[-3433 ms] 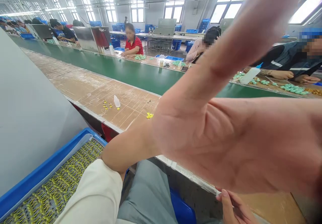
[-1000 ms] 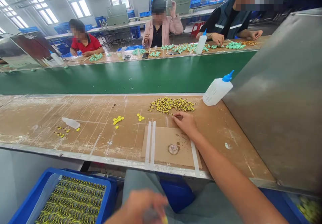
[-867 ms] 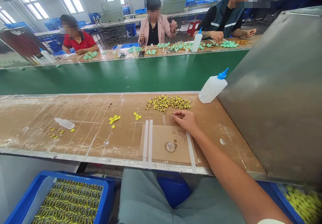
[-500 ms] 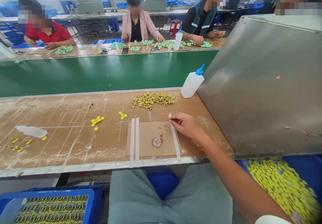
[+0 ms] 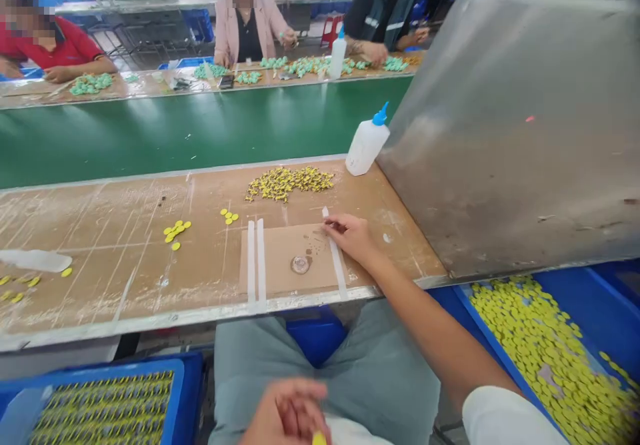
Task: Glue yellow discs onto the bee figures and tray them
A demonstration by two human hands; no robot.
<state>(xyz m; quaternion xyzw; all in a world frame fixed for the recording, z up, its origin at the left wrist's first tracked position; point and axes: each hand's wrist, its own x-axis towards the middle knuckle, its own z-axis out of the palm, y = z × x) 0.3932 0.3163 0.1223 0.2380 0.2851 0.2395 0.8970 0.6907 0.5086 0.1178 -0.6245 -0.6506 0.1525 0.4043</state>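
Observation:
My left hand (image 5: pixel 290 413), slightly blurred, is in view low over my lap. Its fingers are curled, with a yellow disc (image 5: pixel 319 437) partly showing at the fingertips by the bottom edge. Over the far right corner of a cardboard sheet (image 5: pixel 280 239), my right hand (image 5: pixel 353 235) is closed in a pinch beside a white tape strip (image 5: pixel 338 270). Whatever its fingertips hold is too small to make out. On the sheet sits a small round pinkish-brown piece (image 5: pixel 301 265) with dark wet-looking spots around it. Beyond lies a pile of small yellow-and-dark pieces (image 5: pixel 290 183).
A white squeeze bottle (image 5: pixel 367 146) with a blue nozzle stands beside a large metal box (image 5: pixel 520 145). Loose yellow discs (image 5: pixel 176 229) lie to the left. Blue bins (image 5: pixel 186 391) flank my legs, the right one holding yellow discs. Co-workers sit beyond the green belt (image 5: pixel 200 128).
My left hand has come into view at the bottom with a yellow disc. My right hand keeps its pinch near the tape. The view has tilted down and shifted right.

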